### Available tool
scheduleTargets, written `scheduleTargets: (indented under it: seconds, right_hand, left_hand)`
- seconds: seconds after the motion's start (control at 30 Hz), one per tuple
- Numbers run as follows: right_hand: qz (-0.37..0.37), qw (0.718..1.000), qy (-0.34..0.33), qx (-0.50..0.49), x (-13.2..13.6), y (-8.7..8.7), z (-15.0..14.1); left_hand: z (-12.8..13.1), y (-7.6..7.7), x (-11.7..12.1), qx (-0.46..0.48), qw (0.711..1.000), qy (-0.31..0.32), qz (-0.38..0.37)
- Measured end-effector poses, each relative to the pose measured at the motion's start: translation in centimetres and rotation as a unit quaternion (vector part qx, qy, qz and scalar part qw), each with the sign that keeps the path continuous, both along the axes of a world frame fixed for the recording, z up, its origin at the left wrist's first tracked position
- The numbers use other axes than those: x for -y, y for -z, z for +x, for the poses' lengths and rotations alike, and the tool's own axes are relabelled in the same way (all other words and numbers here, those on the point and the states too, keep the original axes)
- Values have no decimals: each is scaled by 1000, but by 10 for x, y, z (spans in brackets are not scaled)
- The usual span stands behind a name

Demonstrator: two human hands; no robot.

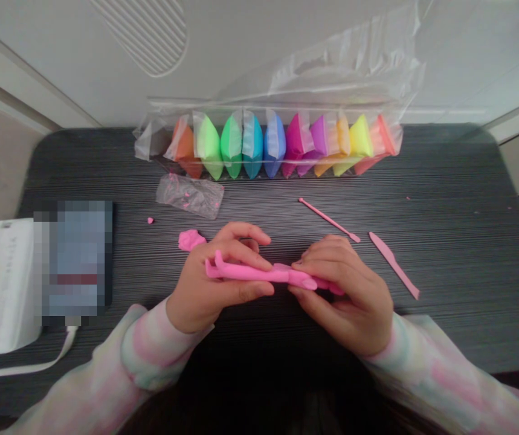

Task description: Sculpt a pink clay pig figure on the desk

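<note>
A pink clay figure lies level between my two hands, its forked end with two upturned tips pointing left. My left hand pinches its long part between thumb and fingers. At the other end, my right hand grips the figure, and its fingers cover part of that end. Behind my left hand sits a lump of pink clay. A thin pink modelling stick rests beyond my right hand, and a pink plastic clay knife lies to its right.
A clear bag holding several coloured clay packets stretches along the table's back edge. Before it lies a crumpled clear wrapper, with a tiny pink bit nearby. At left are a blurred phone-like device, a white box and a white cable.
</note>
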State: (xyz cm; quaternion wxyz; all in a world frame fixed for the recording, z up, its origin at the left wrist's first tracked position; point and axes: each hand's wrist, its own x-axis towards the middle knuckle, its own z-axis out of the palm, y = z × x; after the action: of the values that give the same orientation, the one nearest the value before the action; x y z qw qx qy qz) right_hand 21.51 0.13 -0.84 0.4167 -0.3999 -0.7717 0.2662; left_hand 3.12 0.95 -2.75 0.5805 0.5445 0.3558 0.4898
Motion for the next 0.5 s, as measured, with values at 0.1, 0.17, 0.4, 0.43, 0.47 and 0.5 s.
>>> scheduleTargets:
  seconds: [0.1, 0.17, 0.4, 0.43, 0.47, 0.5]
  right_hand:
    - [7, 1000, 0, -1, 0, 1, 0]
    - [9, 1000, -2, -3, 0, 1, 0]
    - [7, 1000, 3, 2, 0, 1, 1]
    - [8, 1000, 3, 3, -1, 1, 1]
    - [9, 1000, 2, 3, -1, 1, 1]
    - [10, 1000, 2, 3, -1, 1, 2]
  left_hand:
    - [0, -1, -1, 2, 1000, -4, 8]
    - [0, -1, -2, -1, 1000, 1, 10]
    - [-2, 0, -2, 8, 1000, -21, 10]
    - [-1, 1, -1, 12, 1000, -21, 9]
    - [-1, 1, -1, 14, 1000, -20, 8]
    - [-1, 1, -1, 16, 1000, -18, 8]
